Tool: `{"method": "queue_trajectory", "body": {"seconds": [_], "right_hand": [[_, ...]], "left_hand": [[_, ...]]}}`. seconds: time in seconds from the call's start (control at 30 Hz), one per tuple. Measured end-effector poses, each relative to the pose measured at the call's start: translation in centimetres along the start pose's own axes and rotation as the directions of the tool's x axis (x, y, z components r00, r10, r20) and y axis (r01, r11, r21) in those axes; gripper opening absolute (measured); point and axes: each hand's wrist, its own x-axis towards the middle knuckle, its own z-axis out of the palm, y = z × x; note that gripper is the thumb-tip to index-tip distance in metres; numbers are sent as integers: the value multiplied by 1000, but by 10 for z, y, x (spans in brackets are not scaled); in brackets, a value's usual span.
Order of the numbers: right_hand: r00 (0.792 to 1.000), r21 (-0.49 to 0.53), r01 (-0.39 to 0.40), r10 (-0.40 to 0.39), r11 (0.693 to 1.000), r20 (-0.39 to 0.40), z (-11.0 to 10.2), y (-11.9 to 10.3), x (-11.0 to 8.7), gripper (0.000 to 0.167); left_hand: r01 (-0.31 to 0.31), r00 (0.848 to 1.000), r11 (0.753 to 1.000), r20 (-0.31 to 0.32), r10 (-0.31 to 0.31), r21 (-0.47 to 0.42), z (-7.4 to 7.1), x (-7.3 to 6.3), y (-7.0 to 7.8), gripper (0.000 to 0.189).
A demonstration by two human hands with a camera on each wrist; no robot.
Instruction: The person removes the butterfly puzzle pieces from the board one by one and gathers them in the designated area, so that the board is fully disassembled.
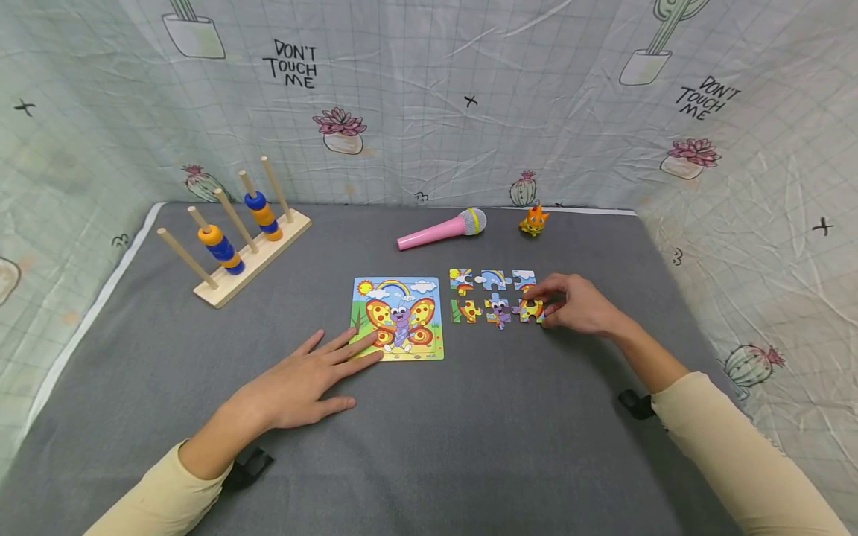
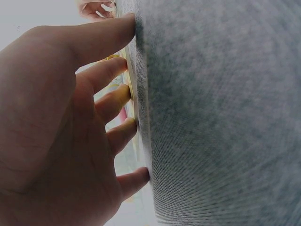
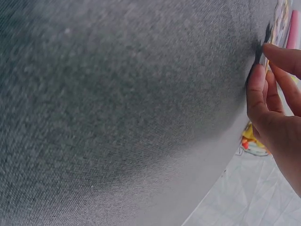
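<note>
My left hand (image 1: 304, 383) lies with fingers spread, its fingertips on the lower left of a square butterfly picture board (image 1: 432, 298). To the board's right, several jigsaw pieces stand in two rows of matching butterfly artwork. My right hand (image 1: 582, 305) pinches the yellow-winged jigsaw piece (image 1: 531, 313) at the right end of the lower row, index finger at its top and thumb at its right edge. Beside that piece is the purple butterfly-body piece (image 1: 498, 311). Above it, the cloud piece (image 1: 523, 278) is close to the right fingertips. In the right wrist view, the thumb and fingers bend together at the cloth.
A pink toy microphone (image 1: 439, 232) lies behind the pieces, with a small orange-and-yellow figure (image 1: 534, 221) to its right. At the back left, a wooden peg stand (image 1: 251, 264) carries blue and orange rings. Patterned fabric (image 1: 415, 97) rises behind the grey tabletop (image 1: 456, 447).
</note>
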Motion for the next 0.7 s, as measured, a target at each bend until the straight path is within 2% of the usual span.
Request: {"method": "queue_trajectory", "body": {"seconds": [0.13,0.37,0.7], "right_hand": [[1000,-32,9,-9,999,2,0,3,2,47],[999,-147,42,-42,988,4,0,5,6,47],[998,-182,65,-63,981,17,1,2,7,46]], "left_hand": [[3,1000,1000,2,-3,1,0,0,0,74],[6,1000,1000,3,-6,1,1,0,1,74],[9,1000,1000,8,-9,-2,1,-1,0,73]]}}
